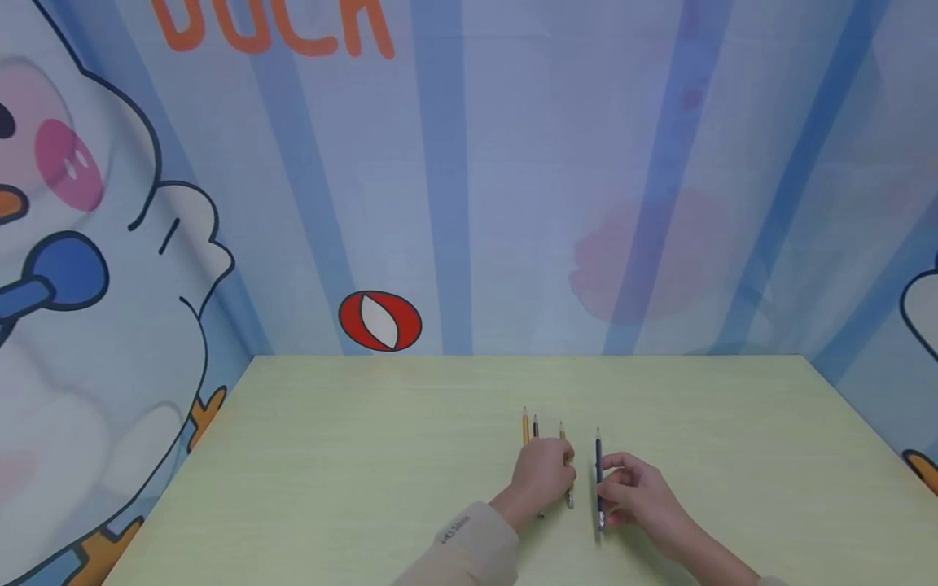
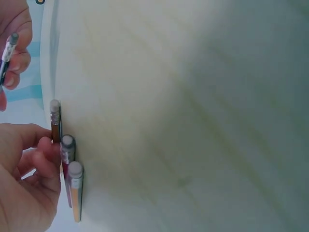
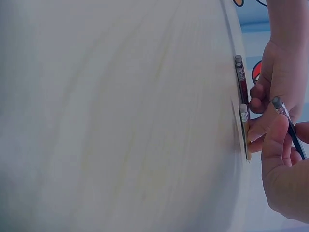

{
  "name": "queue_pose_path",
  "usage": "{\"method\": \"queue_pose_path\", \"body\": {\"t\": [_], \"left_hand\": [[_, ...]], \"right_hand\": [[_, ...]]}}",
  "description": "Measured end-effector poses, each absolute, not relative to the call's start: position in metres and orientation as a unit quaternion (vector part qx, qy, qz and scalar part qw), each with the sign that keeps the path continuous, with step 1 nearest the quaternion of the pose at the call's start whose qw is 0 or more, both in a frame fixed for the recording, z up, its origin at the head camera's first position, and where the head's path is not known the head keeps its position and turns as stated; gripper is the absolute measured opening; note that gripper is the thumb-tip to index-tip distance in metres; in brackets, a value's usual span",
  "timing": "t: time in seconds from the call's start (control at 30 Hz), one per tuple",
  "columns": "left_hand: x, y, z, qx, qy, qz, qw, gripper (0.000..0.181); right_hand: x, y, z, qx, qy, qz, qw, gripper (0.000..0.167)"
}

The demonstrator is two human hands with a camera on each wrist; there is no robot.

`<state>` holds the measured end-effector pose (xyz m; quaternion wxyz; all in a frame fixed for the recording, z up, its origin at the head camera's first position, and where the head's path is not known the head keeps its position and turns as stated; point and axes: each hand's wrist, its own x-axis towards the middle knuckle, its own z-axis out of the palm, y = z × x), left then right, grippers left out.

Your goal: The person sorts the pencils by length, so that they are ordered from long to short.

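A dark blue pencil [image 1: 598,480] stays pinched between thumb and fingers of my right hand [image 1: 645,498], its tip pointing to the table's far side. In the right wrist view this dark pencil [image 3: 291,128] shows its eraser end, held apart from the other pencils. My left hand [image 1: 541,474] pinches a brownish pencil [image 1: 570,498] to the left of it; in the left wrist view that pencil [image 2: 55,133] is between thumb and fingers. Beyond the left hand lie a yellow pencil [image 1: 525,427] and a dark red pencil [image 2: 68,147], their middles hidden by the hand in the head view.
The pencils lie on a pale green table [image 1: 330,456], roughly side by side with tips away from me. A blue printed backdrop [image 1: 513,163] with cartoon figures stands behind the table's far edge and along its sides.
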<state>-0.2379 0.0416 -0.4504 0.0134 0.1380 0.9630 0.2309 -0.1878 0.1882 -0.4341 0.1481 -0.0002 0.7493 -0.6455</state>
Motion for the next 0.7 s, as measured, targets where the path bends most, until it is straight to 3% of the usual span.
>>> {"method": "queue_pose_path", "body": {"t": [0.27,0.7], "left_hand": [[-0.237,0.035,-0.446,0.124,0.968,0.216,0.039,0.018],[-0.235,0.02,-0.452,0.142,0.955,0.257,0.038,0.02]], "right_hand": [[-0.188,0.189,-0.436,0.003,0.751,-0.645,0.143,0.041],[-0.194,0.188,-0.438,0.013,0.756,-0.64,0.135,0.041]]}}
